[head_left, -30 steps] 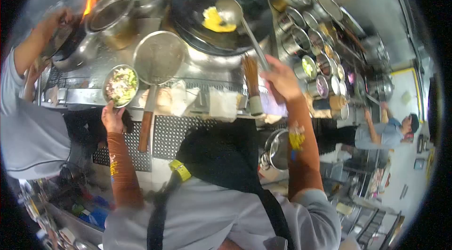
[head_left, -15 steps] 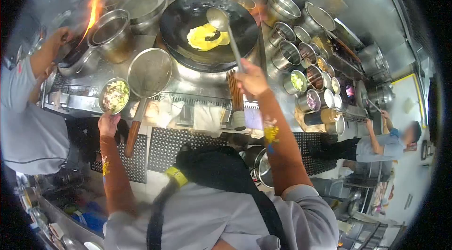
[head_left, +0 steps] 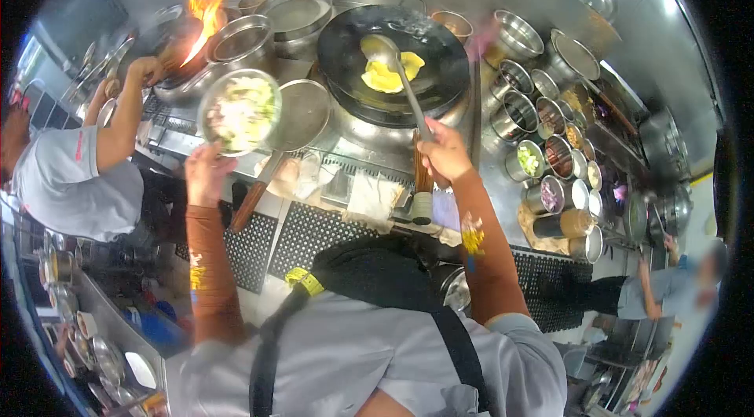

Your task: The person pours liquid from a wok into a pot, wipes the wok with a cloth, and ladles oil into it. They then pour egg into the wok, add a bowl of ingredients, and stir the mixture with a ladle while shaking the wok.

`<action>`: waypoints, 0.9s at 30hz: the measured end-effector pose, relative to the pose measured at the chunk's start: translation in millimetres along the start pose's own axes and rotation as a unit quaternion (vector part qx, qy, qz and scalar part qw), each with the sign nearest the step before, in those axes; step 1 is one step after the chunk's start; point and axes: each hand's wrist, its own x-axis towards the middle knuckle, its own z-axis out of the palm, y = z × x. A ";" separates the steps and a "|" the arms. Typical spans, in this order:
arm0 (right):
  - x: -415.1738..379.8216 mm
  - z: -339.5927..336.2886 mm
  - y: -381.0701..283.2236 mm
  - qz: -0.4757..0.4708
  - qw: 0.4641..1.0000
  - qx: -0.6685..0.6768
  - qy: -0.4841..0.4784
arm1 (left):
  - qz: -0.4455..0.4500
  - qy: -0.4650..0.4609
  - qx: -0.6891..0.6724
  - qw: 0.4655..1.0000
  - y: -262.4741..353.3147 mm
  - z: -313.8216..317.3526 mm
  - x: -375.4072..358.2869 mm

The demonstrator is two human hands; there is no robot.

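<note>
My left hand point(head_left: 206, 173) grips the rim of a metal bowl point(head_left: 209, 134) that holds chopped food point(head_left: 242, 112), pale with green bits and blurred by motion. The bowl is raised and tipped towards me, left of the wok. My right hand point(head_left: 444, 151) is closed round the handle of a ladle point(head_left: 410, 95). Its round head rests inside the black wok point(head_left: 345, 44), on yellow egg point(head_left: 382, 78). The egg lies in a folded, set-looking piece near the wok's middle.
A mesh strainer point(head_left: 302, 117) lies beside the bowl, its wooden handle over the counter edge. At right stand several metal containers point(head_left: 516, 115) of ingredients. On the left a co-worker point(head_left: 86, 173) works near a tall flame point(head_left: 206, 16); another person point(head_left: 652, 291) stands far right.
My left hand has lifted the bowl up and towards the wok. The ladle has shifted the egg, which is now more bunched together. My view has turned, and the flame is broader.
</note>
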 end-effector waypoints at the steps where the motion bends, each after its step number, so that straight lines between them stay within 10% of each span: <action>1: -15.5 -1.4 -1.8 -0.009 1.000 0.005 -0.022 | -0.027 0.025 -0.015 0.999 5.7 28.8 -23.2; 15: -4.9 -14.0 35.8 -0.034 0.996 -0.069 0.042 | -0.252 -0.111 -0.057 0.960 -200.7 126.4 -97.6; 27: 32.5 -12.6 11.9 0.001 0.999 -0.013 0.048 | -0.316 -0.180 -0.034 0.931 -210.3 110.2 -106.0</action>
